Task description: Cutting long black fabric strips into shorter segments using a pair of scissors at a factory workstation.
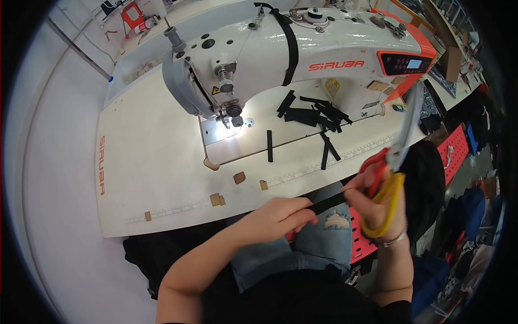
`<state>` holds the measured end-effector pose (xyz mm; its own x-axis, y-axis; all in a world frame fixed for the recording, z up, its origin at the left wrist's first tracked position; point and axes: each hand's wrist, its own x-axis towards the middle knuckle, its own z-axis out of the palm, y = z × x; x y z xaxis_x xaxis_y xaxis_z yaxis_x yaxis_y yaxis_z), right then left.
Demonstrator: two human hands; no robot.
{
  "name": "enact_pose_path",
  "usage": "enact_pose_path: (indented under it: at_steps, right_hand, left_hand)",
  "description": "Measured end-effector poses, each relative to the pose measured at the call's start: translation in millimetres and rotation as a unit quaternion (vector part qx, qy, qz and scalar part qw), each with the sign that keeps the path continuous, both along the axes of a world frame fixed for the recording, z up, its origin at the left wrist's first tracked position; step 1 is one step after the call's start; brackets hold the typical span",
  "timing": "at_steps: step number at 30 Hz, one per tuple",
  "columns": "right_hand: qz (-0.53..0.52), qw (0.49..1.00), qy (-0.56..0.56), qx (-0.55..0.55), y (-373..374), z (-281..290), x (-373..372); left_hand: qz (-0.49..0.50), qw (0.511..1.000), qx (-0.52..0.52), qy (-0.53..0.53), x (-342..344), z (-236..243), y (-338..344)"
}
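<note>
My left hand (pixel 278 218) pinches one end of a black fabric strip (pixel 328 203) above my lap, just off the table's front edge. The strip runs taut to my right hand (pixel 384 208), whose thumb and fingers meet its other end. Scissors (pixel 396 156) with one red and one yellow handle are also gripped in my right hand, blades pointing up and away past the table edge. Several short black strips (pixel 318 114) lie in a loose pile under the sewing machine's arm. A single strip (pixel 270 146) lies apart, to the left of them.
A white and orange sewing machine (pixel 345 46) stands on the pale table (pixel 156 162), its lamp lit over the needle plate (pixel 218 131). A black band (pixel 291 48) hangs over its arm. Dark cloth (pixel 421 178) lies to the right, beside a red perforated panel (pixel 453 154).
</note>
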<state>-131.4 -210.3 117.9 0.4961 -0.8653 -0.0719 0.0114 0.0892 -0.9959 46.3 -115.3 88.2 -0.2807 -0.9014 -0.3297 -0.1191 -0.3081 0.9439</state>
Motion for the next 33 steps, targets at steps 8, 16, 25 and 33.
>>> enact_pose_path:
  at_steps: [8, 16, 25, 33]
  right_hand:
    - [-0.035, 0.966, -0.010, -0.257, -36, 69, -30]
    - [0.045, 0.993, -0.091, -0.066, -26, 50, 24]
    - [0.009, 0.975, -0.150, -0.163, -33, 85, 19]
    - [0.002, 0.969, -0.178, -0.171, -75, 58, -47]
  left_hand:
    - [-0.122, 0.987, -0.032, -0.100, 65, 48, 61]
    - [0.299, 0.915, 0.041, -0.269, 109, 93, 124]
    - [0.233, 0.817, -0.179, -0.496, 99, 176, 140]
    - [0.421, 0.720, 0.058, -0.549, 135, 152, 264]
